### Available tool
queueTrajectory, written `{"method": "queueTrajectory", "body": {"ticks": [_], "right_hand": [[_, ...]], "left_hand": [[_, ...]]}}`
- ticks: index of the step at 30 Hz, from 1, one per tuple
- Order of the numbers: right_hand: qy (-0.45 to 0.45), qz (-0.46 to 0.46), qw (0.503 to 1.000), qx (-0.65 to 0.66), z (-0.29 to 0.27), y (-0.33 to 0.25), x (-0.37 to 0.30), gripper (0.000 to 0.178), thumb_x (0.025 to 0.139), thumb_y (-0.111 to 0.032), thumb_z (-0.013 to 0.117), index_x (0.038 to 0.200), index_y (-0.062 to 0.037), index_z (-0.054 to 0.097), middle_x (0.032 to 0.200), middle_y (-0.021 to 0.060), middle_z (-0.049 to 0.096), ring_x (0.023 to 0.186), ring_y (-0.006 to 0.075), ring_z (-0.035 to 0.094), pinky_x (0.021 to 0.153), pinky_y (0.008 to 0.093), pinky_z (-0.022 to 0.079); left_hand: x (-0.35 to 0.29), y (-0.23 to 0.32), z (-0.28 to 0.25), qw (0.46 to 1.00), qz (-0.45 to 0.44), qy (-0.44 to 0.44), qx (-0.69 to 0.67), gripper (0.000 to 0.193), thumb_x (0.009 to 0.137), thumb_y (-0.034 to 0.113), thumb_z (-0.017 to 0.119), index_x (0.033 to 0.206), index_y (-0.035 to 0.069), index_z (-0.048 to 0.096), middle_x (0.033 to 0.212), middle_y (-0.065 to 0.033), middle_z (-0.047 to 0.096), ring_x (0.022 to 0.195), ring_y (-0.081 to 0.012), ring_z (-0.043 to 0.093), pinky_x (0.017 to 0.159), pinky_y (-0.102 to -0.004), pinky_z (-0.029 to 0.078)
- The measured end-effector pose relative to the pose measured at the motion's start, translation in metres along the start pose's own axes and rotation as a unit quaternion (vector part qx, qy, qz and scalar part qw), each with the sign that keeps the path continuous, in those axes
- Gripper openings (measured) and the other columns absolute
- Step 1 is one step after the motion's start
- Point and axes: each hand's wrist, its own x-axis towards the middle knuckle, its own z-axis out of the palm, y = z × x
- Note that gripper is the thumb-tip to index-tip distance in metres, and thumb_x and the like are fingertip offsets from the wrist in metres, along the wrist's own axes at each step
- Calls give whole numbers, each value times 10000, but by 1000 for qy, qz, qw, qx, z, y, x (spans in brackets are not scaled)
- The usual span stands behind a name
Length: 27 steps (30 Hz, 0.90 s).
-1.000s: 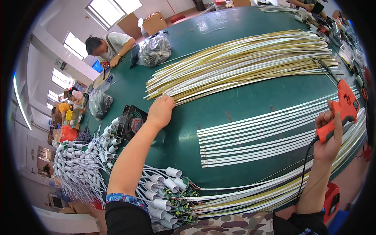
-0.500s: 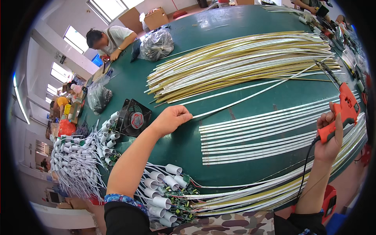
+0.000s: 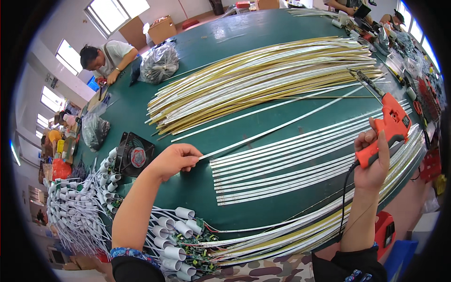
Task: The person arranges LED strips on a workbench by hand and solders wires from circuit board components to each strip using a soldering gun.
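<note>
My left hand (image 3: pixel 177 161) pinches the near end of a thin white LED strip (image 3: pixel 282 125) between thumb and fingers. The strip slants up to the right, its far part by the big pile. Just below its held end, several similar strips (image 3: pixel 244 175) lie side by side on the green table (image 3: pixel 192 192). My right hand (image 3: pixel 373 157) grips a red soldering gun (image 3: pixel 394 123) by its handle. The gun's metal tip points up and left, near the strip's far end; whether they touch I cannot tell. A black cord hangs from the handle.
Beyond lies a large pile of white and yellow strips (image 3: pixel 263 80). At left stand a black fan (image 3: pixel 135 152) and many white tubes with wires (image 3: pixel 75 207). More tubes with circuit boards (image 3: pixel 174 254) and wired strips lie close by. A co-worker (image 3: pixel 108 58) sits across at far left.
My left hand has brought the strip's near end down closer to the row of strips. The whole view has shifted, and my right hand still holds the soldering gun.
</note>
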Motion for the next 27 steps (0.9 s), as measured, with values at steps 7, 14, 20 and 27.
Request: {"method": "queueTrajectory", "body": {"ticks": [7,14,20,27], "right_hand": [[-11,3,1000,5,-14,-3,2,449,982,-239,547,1291,82,496,860,14,562,841,97,531,830,262,439],[-25,5,1000,-7,-15,-2,2,449,983,-247,544,1293,74,500,866,9,565,860,98,544,843,261,441],[-4,3,1000,-11,-9,0,1,449,992,-259,540,1303,62,495,871,10,541,842,85,532,807,243,443],[-11,13,1000,-8,-15,0,2,438,984,-246,548,1294,60,508,854,7,566,851,91,537,838,253,437]], "left_hand": [[19,17,16,997,46,-53,-21,140,893,54,629,1007,-6,683,783,-13,609,681,-85,539,608,-216,430],[26,27,20,989,16,-37,139,146,886,57,629,1006,8,695,789,-9,612,695,-72,514,612,-215,427],[37,32,18,983,-15,-35,182,227,839,102,700,984,18,547,755,-46,638,637,-105,559,568,-242,436],[47,51,24,943,-42,-53,325,259,803,180,758,824,35,545,721,-55,635,625,-127,586,551,-279,470]]}}
